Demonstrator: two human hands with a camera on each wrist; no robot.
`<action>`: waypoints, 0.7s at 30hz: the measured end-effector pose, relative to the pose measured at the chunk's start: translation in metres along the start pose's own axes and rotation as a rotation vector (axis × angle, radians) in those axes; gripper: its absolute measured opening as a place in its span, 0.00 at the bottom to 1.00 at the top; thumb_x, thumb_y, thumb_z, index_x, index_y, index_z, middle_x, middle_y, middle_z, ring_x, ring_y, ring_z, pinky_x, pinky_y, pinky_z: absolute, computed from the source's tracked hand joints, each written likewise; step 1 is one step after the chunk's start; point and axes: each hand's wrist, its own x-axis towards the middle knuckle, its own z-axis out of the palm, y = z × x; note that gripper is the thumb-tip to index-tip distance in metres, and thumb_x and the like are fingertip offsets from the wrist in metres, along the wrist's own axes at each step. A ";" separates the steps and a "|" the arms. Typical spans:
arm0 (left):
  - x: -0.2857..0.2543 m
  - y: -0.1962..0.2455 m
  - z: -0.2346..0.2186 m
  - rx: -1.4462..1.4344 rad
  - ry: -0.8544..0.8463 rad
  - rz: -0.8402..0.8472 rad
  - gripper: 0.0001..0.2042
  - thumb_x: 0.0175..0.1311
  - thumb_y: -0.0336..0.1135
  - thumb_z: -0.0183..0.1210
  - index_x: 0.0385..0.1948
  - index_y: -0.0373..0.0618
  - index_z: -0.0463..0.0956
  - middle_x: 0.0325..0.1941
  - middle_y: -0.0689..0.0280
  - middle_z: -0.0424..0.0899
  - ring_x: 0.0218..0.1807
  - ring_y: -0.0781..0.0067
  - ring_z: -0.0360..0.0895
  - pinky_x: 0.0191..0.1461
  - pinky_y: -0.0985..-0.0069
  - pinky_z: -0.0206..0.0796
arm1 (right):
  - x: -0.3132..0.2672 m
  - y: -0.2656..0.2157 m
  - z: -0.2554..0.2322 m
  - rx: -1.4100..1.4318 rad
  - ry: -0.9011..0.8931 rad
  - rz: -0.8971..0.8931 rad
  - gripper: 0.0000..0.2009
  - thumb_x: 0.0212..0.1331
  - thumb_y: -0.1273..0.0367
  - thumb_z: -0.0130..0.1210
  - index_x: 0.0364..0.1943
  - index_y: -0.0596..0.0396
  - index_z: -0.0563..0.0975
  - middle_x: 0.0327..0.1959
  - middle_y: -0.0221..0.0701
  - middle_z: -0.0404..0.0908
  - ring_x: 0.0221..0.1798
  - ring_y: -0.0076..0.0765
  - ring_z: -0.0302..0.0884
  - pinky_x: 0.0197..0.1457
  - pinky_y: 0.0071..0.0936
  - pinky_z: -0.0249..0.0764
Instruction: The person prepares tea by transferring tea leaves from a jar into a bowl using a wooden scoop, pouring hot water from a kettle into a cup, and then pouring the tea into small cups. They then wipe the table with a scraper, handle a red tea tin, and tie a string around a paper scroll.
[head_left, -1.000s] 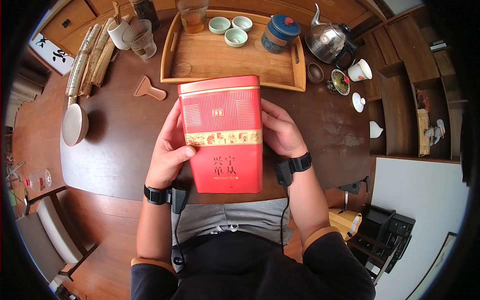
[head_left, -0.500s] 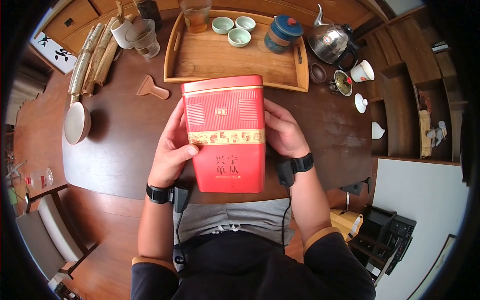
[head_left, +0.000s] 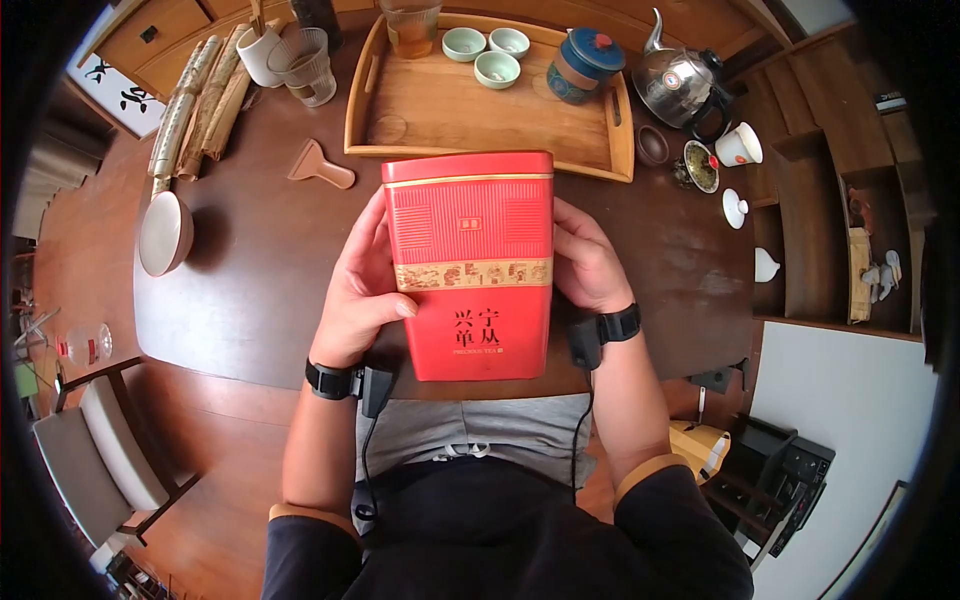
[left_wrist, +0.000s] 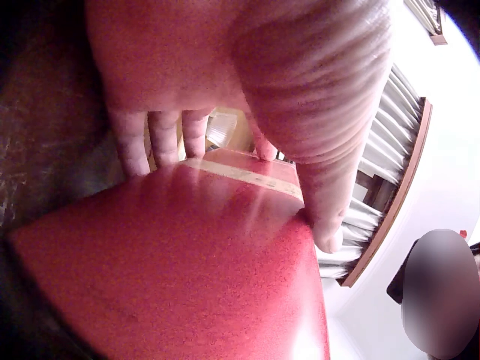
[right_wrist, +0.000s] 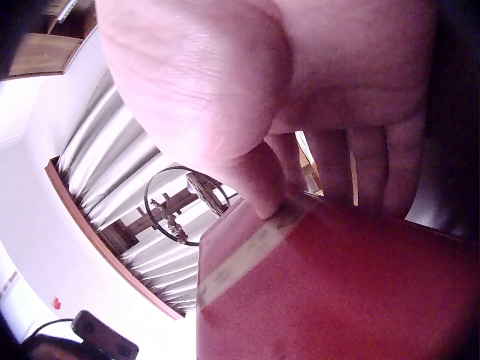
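Fingers of the left hand (head_left: pixel 357 300) are curling round the red tin (head_left: pixel 475 325), thumb pressing its front; the right hand (head_left: pixel 595 262) is gripping the opposite side. The tin is filling the frame's centre; whether its base is meeting the worktop (head_left: pixel 650 290), I can't tell. Even pressure should be steadying those smooth sides, with the wooden tray (head_left: pixel 470 110) lying at upper centre.

tin (head_left: pixel 472 268): glossy, part-ribbed | kettle (head_left: pixel 678 88): shiny metal | tray (head_left: pixel 470 112): wood
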 end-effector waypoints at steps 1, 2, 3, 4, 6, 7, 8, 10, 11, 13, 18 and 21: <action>0.000 0.000 0.001 -0.009 -0.001 0.000 0.61 0.44 0.30 0.82 0.83 0.44 0.48 0.83 0.59 0.61 0.82 0.61 0.59 0.83 0.60 0.54 | 0.000 0.000 0.000 -0.007 0.014 0.006 0.29 0.76 0.67 0.54 0.76 0.64 0.64 0.72 0.37 0.74 0.74 0.36 0.71 0.78 0.36 0.64; 0.001 0.001 0.002 -0.004 0.002 -0.001 0.61 0.44 0.30 0.83 0.83 0.44 0.48 0.83 0.59 0.61 0.82 0.61 0.60 0.82 0.60 0.54 | -0.001 0.000 0.000 -0.014 0.029 0.012 0.29 0.76 0.68 0.54 0.76 0.64 0.63 0.73 0.38 0.74 0.74 0.36 0.71 0.78 0.37 0.63; 0.001 0.002 0.003 -0.001 0.005 -0.001 0.61 0.43 0.30 0.83 0.83 0.44 0.48 0.82 0.59 0.61 0.81 0.61 0.60 0.82 0.60 0.55 | -0.001 0.000 0.001 -0.018 0.028 0.010 0.29 0.76 0.68 0.53 0.76 0.65 0.63 0.73 0.38 0.74 0.74 0.37 0.70 0.78 0.37 0.63; 0.002 0.002 0.004 0.003 0.008 -0.001 0.62 0.43 0.30 0.83 0.83 0.44 0.48 0.82 0.59 0.62 0.81 0.61 0.61 0.82 0.60 0.55 | -0.001 -0.002 0.002 -0.021 0.027 0.008 0.29 0.76 0.68 0.53 0.76 0.65 0.63 0.73 0.38 0.73 0.75 0.37 0.70 0.78 0.37 0.63; 0.002 0.004 0.005 0.005 0.008 -0.008 0.62 0.43 0.30 0.83 0.83 0.44 0.48 0.82 0.59 0.62 0.81 0.61 0.61 0.81 0.60 0.56 | -0.001 -0.003 0.004 -0.029 0.026 0.005 0.29 0.75 0.68 0.53 0.76 0.65 0.63 0.73 0.39 0.73 0.75 0.37 0.70 0.78 0.36 0.64; 0.002 0.004 0.005 0.007 0.008 -0.012 0.62 0.43 0.29 0.83 0.83 0.44 0.48 0.82 0.59 0.62 0.80 0.61 0.62 0.81 0.60 0.56 | -0.001 -0.003 0.004 -0.032 0.027 0.003 0.29 0.75 0.69 0.52 0.76 0.65 0.62 0.73 0.39 0.73 0.75 0.37 0.71 0.78 0.36 0.64; 0.002 0.004 0.004 0.005 0.007 -0.012 0.62 0.43 0.29 0.83 0.83 0.44 0.48 0.82 0.59 0.62 0.80 0.61 0.62 0.81 0.61 0.57 | -0.001 -0.003 0.004 -0.035 0.028 0.001 0.29 0.75 0.69 0.52 0.77 0.66 0.62 0.73 0.39 0.73 0.75 0.37 0.71 0.78 0.36 0.64; 0.002 0.002 0.002 -0.001 0.004 -0.013 0.61 0.43 0.28 0.83 0.82 0.44 0.48 0.82 0.59 0.63 0.80 0.61 0.63 0.81 0.61 0.57 | -0.001 -0.002 0.003 -0.043 0.040 0.012 0.29 0.75 0.69 0.52 0.76 0.66 0.62 0.73 0.40 0.73 0.75 0.37 0.71 0.78 0.36 0.64; 0.002 0.002 0.002 0.004 0.006 -0.008 0.61 0.43 0.28 0.82 0.82 0.44 0.49 0.81 0.59 0.63 0.80 0.61 0.63 0.81 0.61 0.58 | -0.001 -0.002 0.003 -0.046 0.047 0.018 0.29 0.75 0.69 0.52 0.76 0.66 0.62 0.73 0.40 0.73 0.74 0.38 0.71 0.78 0.36 0.64; 0.002 0.002 0.003 0.013 0.007 0.002 0.61 0.43 0.28 0.82 0.82 0.44 0.49 0.80 0.59 0.64 0.79 0.62 0.64 0.80 0.61 0.58 | -0.001 -0.003 0.003 -0.056 0.032 0.018 0.29 0.76 0.69 0.51 0.76 0.66 0.62 0.73 0.40 0.73 0.74 0.38 0.71 0.78 0.36 0.64; 0.003 0.001 0.004 0.004 0.017 -0.001 0.61 0.44 0.28 0.82 0.82 0.45 0.49 0.79 0.59 0.66 0.79 0.62 0.65 0.79 0.61 0.61 | -0.001 -0.002 0.002 -0.052 0.027 0.018 0.28 0.76 0.69 0.50 0.76 0.66 0.63 0.73 0.40 0.74 0.74 0.38 0.72 0.77 0.36 0.65; 0.003 0.002 0.004 0.012 0.011 -0.009 0.60 0.45 0.28 0.82 0.82 0.45 0.49 0.79 0.59 0.65 0.79 0.61 0.64 0.79 0.61 0.61 | 0.000 -0.002 0.001 -0.057 0.037 0.021 0.27 0.76 0.69 0.50 0.75 0.66 0.63 0.72 0.40 0.74 0.73 0.38 0.73 0.77 0.36 0.66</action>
